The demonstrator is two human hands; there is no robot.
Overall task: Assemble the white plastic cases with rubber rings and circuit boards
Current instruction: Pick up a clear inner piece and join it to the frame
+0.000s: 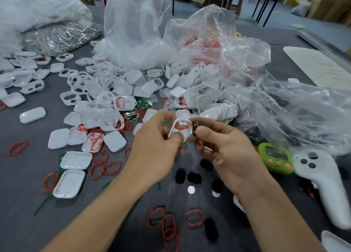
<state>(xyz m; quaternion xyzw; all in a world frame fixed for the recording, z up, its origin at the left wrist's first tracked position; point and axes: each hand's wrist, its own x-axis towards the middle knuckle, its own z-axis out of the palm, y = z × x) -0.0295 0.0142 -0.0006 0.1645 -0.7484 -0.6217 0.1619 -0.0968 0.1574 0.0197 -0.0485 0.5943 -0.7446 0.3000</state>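
Table: grey, strewn with parts.
Chain bag: far left rear, clear bag of silvery metal loops.
Loose rings: red, scattered at left and front, flat on table.
Loose cases: white halves, heaped from left to centre, many open side up.
Boards: green, half buried in heap just behind hands.
Left hand: fingers curled round case, thumb tip at its lower edge.
Case: white frame, raised above table between both hands, inner ring red, at its opening.
Right hand: thumb and forefinger pinching small dark part at case's right edge; other fingers loosely curled.
Black pads: oval, on table below hands, near white discs.
Clear bags: crumpled, rear centre to right.
Timer: green, just right of right hand.
Controller: white, far right, beside timer.
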